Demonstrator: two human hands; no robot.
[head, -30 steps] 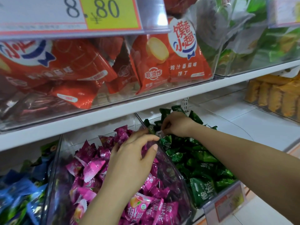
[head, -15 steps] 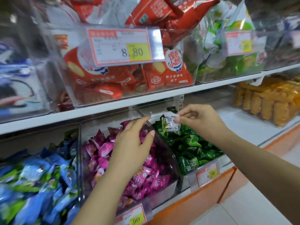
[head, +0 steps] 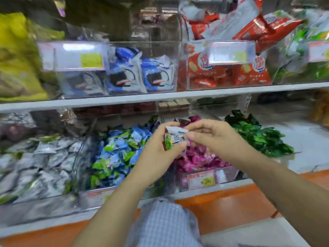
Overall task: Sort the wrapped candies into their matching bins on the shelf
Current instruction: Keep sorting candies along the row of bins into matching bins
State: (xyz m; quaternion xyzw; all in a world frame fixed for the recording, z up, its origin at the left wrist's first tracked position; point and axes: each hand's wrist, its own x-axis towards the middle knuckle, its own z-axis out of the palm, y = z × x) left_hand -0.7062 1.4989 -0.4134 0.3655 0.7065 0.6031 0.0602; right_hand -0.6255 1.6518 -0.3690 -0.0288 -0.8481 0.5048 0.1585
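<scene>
Wrapped candy [head: 175, 138]: white wrapper, green patch at its lower left corner, dark printed characters too blurred to read. It is held up between both hands. Left hand [head: 160, 150] pinches the lower edge and right hand [head: 211, 138] pinches the upper right edge. Behind the hands: pink candies [head: 199, 157]. Left of the left hand: blue candies [head: 117, 150]. Right of the right hand: green candies [head: 258, 138]. Price label [head: 201, 180] below the right hand, digits blurred.
</scene>
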